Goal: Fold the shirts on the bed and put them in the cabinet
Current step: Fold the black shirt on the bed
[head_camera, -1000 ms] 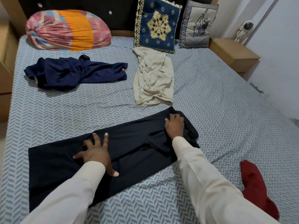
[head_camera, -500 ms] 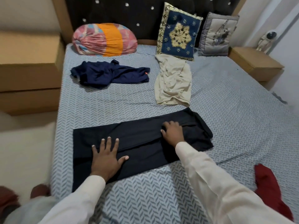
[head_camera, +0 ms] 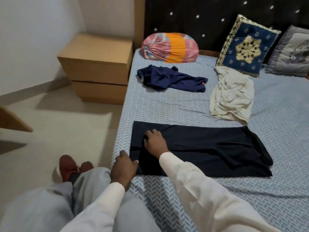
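Observation:
A black shirt (head_camera: 209,148), folded into a long strip, lies across the near part of the bed (head_camera: 275,131). My left hand (head_camera: 124,166) pinches its near left corner at the bed's edge, thumb on the cloth. My right hand (head_camera: 154,141) rests on the shirt's left end with curled fingers gathering a bit of fabric. A crumpled navy shirt (head_camera: 172,79) lies farther back on the left. A crumpled cream shirt (head_camera: 232,96) lies to its right. No cabinet is in view.
A pink and orange bundle (head_camera: 170,47), a blue patterned cushion (head_camera: 247,47) and a grey cushion (head_camera: 292,52) lean at the headboard. Two stacked cardboard boxes (head_camera: 97,61) stand on the floor left of the bed. My legs and red shoes (head_camera: 70,166) are beside the bed.
Both hands have slid left along the black shirt to its left end; the right hand left the collar end. The left hand went from flat to pinching the corner. The view swung left.

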The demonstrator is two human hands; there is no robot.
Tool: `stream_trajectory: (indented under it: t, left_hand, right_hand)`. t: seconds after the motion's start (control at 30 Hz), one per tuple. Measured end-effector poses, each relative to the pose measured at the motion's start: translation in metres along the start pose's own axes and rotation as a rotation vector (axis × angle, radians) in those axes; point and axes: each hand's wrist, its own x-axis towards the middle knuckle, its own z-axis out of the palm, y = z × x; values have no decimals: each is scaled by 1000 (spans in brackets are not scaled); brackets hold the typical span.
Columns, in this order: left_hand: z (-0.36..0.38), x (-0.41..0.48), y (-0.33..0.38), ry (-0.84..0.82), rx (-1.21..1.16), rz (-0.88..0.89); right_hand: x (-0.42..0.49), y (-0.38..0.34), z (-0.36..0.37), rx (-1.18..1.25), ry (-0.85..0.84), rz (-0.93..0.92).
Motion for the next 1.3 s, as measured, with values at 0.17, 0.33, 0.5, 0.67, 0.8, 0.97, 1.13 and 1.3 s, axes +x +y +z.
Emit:
stream_trajectory:
  t: [0.17, 0.33, 0.5, 0.67, 0.8, 0.97, 1.13, 1.3]
  left_hand:
    - [-4, 9, -6, -117, -136, -100]
    - [-3, 11, -8, -109, -319, -76]
    - [3, 9, 1, -138, -440, -77]
    - [13, -8, 36, -107, -432, 125]
    - [30, -16, 56, -138, -342, 233]
    - [42, -15, 54, -198, -221, 308]
    - [44, -11, 45, -263, -331, 340]
    - [44, -11, 42, -205, -489, 332]
  right_hand:
    - [22, -67, 6, -90, -114, 97]
    - [30, -81, 10, -160, -114, 183]
    - [39, -53, -2, 169, -156, 314]
    - [34, 9, -33, 832, -162, 530]
    - [26, 44, -39, 866, -185, 512]
    - [25, 55, -31, 630, -180, 449]
    - [24, 57, -29, 806, -194, 455]
    - [14, 56, -36, 1081, -272, 511]
